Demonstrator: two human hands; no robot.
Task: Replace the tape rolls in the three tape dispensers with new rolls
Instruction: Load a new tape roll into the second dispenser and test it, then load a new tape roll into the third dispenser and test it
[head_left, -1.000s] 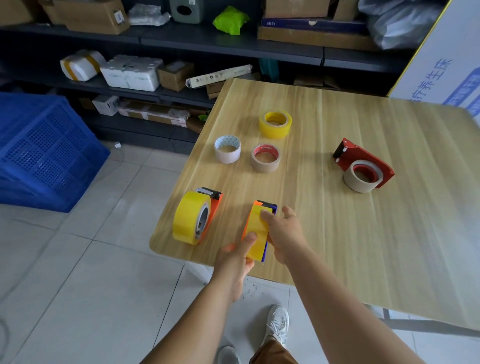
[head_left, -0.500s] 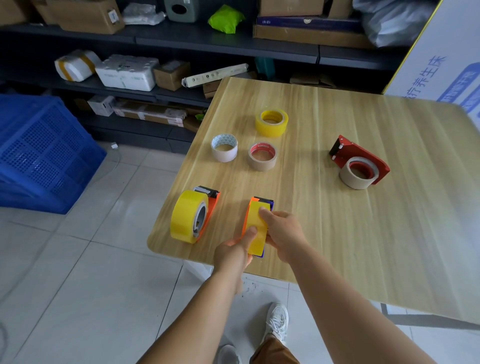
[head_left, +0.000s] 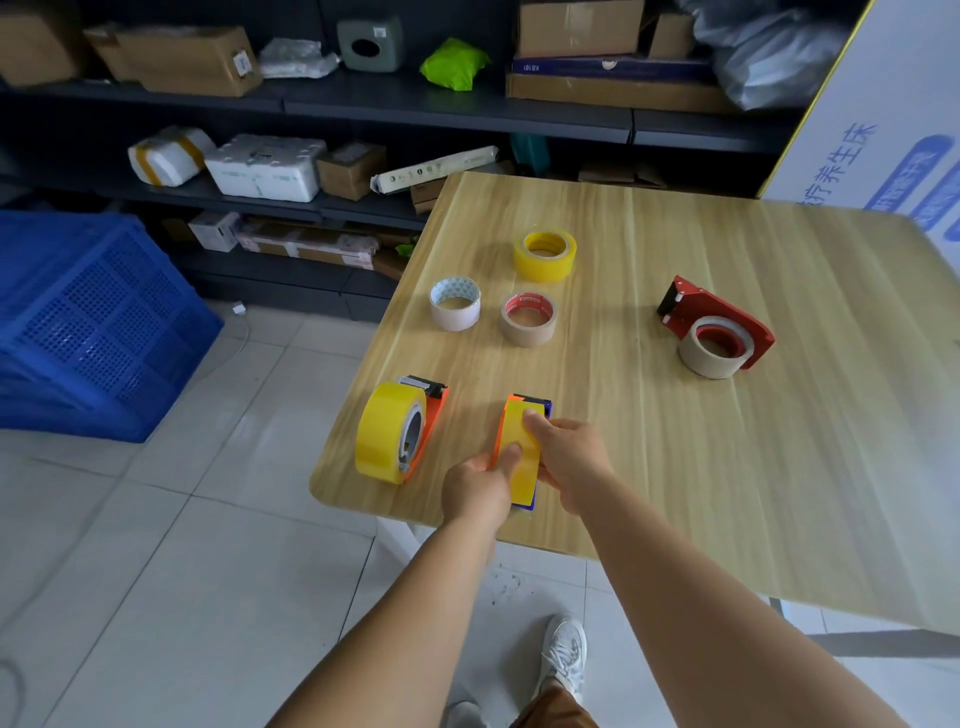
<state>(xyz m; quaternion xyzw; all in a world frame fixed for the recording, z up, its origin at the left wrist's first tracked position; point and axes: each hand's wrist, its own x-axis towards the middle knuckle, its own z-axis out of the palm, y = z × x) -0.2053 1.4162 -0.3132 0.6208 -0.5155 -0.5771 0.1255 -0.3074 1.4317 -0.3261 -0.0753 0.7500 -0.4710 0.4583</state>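
Near the table's front edge stands an orange and blue tape dispenser (head_left: 524, 415) loaded with a yellow roll. My left hand (head_left: 480, 486) grips its near left side, thumb on the yellow tape. My right hand (head_left: 569, 460) holds its right side, with a finger pressed on top of the roll. To the left lies an orange dispenser with a big yellow roll (head_left: 392, 434). At the right lies a red dispenser with a beige roll (head_left: 714, 338). Three loose rolls stand further back: a yellow roll (head_left: 544, 255), a white roll (head_left: 455, 303) and a brown roll with a red core (head_left: 529, 318).
The wooden table (head_left: 675, 467) has its left edge beside a tiled floor. A blue crate (head_left: 88, 322) stands on the floor at the left. Dark shelves (head_left: 363, 104) with boxes run behind the table. A white sign board (head_left: 883, 130) leans at the right.
Both hands have closed in on the orange and blue dispenser; my left thumb now lies on the yellow roll and my right hand wraps its side more tightly.
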